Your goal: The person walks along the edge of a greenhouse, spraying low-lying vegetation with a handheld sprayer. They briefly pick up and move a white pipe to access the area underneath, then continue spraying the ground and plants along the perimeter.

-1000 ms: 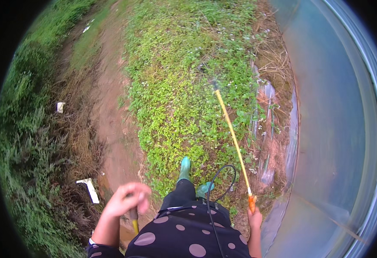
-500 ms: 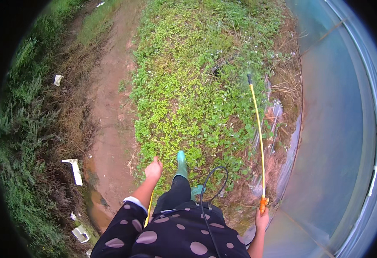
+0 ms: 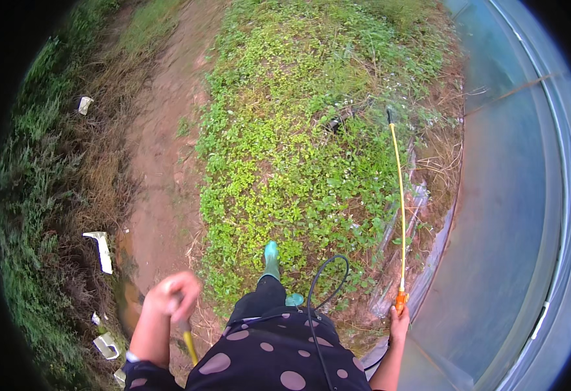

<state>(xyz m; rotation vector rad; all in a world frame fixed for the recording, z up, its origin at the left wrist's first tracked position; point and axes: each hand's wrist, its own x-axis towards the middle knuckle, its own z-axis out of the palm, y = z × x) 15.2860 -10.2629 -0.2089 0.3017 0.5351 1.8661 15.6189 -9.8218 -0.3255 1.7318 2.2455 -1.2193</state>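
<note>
My right hand (image 3: 399,323) is closed around the orange handle of a spray wand (image 3: 402,221). The wand's long yellow tube points forward, its black nozzle (image 3: 389,116) over the weeds, with a faint mist near the tip. At the lower left, my left hand (image 3: 173,296), smeared by motion, is curled round the end of a pump lever (image 3: 189,345) with a yellow shaft. A black hose (image 3: 313,290) loops in front of my body and runs down along my dotted top. Its far end is hidden.
Low green weeds (image 3: 285,169) cover the strip ahead, where my green boots (image 3: 271,257) stand. Plastic greenhouse sheeting (image 3: 500,215) borders the right. On the left run a muddy path (image 3: 165,163), a puddle (image 3: 128,303) and brush with white foam pieces (image 3: 101,253). A dark object (image 3: 335,122) lies among the weeds.
My left hand has swung down and to the left with the pump lever. The wand has shifted slightly right in view. The foam pieces and dark object sit a little differently in the picture.
</note>
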